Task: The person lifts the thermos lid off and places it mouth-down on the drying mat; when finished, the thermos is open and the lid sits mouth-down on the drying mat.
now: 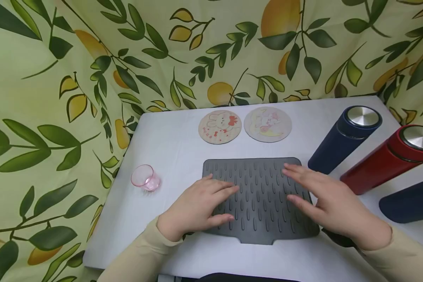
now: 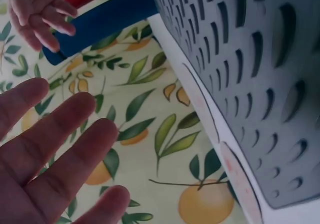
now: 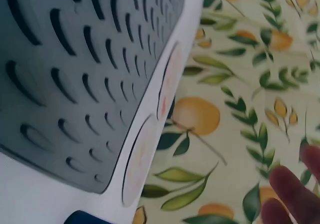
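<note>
A dark grey ridged mat [image 1: 253,196] lies on the white table in front of the person. Over its left side is the left hand [image 1: 204,203], fingers extended and holding nothing. The right hand [image 1: 329,203] is over the mat's right edge, its fingers spread and nothing in its grasp. In the left wrist view, the left hand's fingers [image 2: 70,139] are straight and apart, with the mat [image 2: 235,59] beside them. Only some fingertips [image 3: 290,184] of the right hand show in the right wrist view, away from the mat [image 3: 80,74].
A small pink glass [image 1: 146,178] stands at the left of the table [image 1: 172,145]. Two round coasters [image 1: 220,127] with cartoon pictures lie behind the mat. To the right stand a blue flask [image 1: 342,141], a red flask [image 1: 384,160] and another dark blue flask [image 1: 412,199].
</note>
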`<state>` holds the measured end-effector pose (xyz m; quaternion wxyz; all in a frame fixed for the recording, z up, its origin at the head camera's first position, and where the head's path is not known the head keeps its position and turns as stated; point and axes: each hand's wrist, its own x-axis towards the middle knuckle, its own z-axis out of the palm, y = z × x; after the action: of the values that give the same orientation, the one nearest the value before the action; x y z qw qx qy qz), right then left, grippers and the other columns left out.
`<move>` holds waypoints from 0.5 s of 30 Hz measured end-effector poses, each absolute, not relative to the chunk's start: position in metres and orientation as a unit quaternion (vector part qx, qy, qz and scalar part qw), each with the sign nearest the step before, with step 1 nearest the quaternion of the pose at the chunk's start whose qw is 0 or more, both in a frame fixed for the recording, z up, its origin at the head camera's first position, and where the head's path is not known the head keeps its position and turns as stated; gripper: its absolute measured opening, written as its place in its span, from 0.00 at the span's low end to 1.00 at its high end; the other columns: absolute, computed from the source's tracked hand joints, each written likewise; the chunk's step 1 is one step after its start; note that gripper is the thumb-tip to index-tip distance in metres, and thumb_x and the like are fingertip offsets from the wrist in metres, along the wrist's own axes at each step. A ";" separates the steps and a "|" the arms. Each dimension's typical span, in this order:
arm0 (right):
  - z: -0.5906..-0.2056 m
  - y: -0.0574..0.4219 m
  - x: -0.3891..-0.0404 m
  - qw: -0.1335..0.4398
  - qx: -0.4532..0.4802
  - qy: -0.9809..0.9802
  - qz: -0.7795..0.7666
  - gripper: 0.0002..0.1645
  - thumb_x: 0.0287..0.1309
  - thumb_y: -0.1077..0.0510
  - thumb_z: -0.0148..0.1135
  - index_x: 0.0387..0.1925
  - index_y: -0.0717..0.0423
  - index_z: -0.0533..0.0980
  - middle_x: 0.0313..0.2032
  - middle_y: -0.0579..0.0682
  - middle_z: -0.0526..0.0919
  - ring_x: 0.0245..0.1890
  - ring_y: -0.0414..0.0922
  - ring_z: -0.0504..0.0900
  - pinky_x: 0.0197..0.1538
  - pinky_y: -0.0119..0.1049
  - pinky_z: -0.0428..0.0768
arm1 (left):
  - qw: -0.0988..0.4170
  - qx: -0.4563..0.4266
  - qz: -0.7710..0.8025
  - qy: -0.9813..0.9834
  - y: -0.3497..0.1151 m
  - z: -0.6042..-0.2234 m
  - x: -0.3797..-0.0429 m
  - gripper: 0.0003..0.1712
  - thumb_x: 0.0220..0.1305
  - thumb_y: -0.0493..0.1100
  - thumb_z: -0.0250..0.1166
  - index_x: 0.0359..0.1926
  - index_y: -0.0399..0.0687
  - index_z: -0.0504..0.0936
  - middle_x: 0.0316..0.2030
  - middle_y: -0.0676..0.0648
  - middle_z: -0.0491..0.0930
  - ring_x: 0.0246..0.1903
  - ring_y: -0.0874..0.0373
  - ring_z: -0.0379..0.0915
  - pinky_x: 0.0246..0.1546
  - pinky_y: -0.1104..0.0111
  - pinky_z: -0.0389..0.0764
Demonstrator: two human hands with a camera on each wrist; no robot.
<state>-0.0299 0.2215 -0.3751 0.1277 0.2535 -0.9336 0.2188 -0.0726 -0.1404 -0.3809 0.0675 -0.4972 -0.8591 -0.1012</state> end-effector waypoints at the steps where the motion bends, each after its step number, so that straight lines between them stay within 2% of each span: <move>1: -0.375 0.225 -0.028 0.161 0.222 -0.932 0.238 0.43 0.53 0.56 0.85 0.72 0.50 0.82 0.68 0.55 0.86 0.64 0.54 0.87 0.72 0.28 0.75 | 0.071 -0.498 -0.110 -0.857 -0.139 -0.383 -0.072 0.39 0.71 0.64 0.74 0.73 0.48 0.81 0.64 0.47 0.87 0.63 0.52 0.84 0.73 0.45 0.78; 2: -0.375 0.228 -0.026 0.191 0.187 -0.927 0.262 0.39 0.53 0.60 0.84 0.69 0.51 0.84 0.64 0.55 0.89 0.60 0.47 0.89 0.68 0.20 0.72 | 0.073 -0.497 -0.120 -0.856 -0.138 -0.384 -0.072 0.38 0.71 0.63 0.74 0.73 0.48 0.82 0.63 0.48 0.87 0.62 0.53 0.85 0.72 0.47 0.79; 4: -0.376 0.233 -0.023 0.238 0.114 -0.910 0.319 0.32 0.56 0.66 0.79 0.64 0.55 0.86 0.58 0.55 0.91 0.52 0.35 0.89 0.59 0.10 0.66 | 0.081 -0.493 -0.141 -0.855 -0.135 -0.388 -0.071 0.36 0.71 0.61 0.75 0.72 0.48 0.83 0.61 0.48 0.88 0.60 0.53 0.85 0.69 0.52 0.81; 6: -0.377 0.236 -0.021 0.264 0.044 -0.885 0.381 0.27 0.61 0.70 0.74 0.63 0.59 0.85 0.54 0.50 0.89 0.49 0.25 0.84 0.55 0.10 0.69 | 0.090 -0.487 -0.161 -0.854 -0.134 -0.390 -0.070 0.34 0.70 0.58 0.76 0.70 0.48 0.84 0.60 0.49 0.88 0.60 0.54 0.85 0.66 0.55 0.83; 8: -0.379 0.237 -0.021 0.279 -0.012 -0.858 0.432 0.29 0.64 0.72 0.70 0.66 0.62 0.81 0.55 0.40 0.84 0.50 0.19 0.80 0.52 0.11 0.72 | 0.100 -0.482 -0.175 -0.853 -0.132 -0.392 -0.070 0.34 0.69 0.57 0.77 0.69 0.47 0.84 0.60 0.49 0.89 0.59 0.54 0.86 0.63 0.57 0.84; 11: -0.382 0.236 -0.022 0.281 -0.073 -0.830 0.476 0.37 0.64 0.74 0.69 0.74 0.60 0.73 0.60 0.30 0.72 0.56 0.26 0.80 0.53 0.12 0.75 | 0.110 -0.477 -0.186 -0.852 -0.129 -0.393 -0.070 0.34 0.67 0.56 0.78 0.68 0.46 0.85 0.59 0.49 0.89 0.58 0.54 0.87 0.61 0.56 0.85; 13: -0.383 0.235 -0.022 0.271 -0.104 -0.820 0.494 0.45 0.64 0.74 0.69 0.79 0.54 0.67 0.66 0.33 0.69 0.64 0.34 0.79 0.58 0.15 0.75 | 0.111 -0.476 -0.191 -0.851 -0.125 -0.394 -0.071 0.34 0.67 0.56 0.77 0.69 0.46 0.84 0.59 0.49 0.89 0.58 0.53 0.87 0.61 0.56 0.85; 15: -0.384 0.235 -0.023 0.246 -0.132 -0.811 0.514 0.53 0.65 0.71 0.69 0.85 0.48 0.57 0.77 0.41 0.63 0.75 0.43 0.73 0.69 0.24 0.75 | 0.110 -0.479 -0.195 -0.849 -0.120 -0.395 -0.073 0.34 0.68 0.56 0.77 0.69 0.46 0.84 0.59 0.49 0.89 0.58 0.53 0.87 0.61 0.56 0.85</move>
<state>-0.0230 0.2354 -0.3844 0.2458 -0.1315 -0.8111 0.5142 -0.0728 -0.1198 -0.3949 0.1100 -0.4789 -0.8488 -0.1951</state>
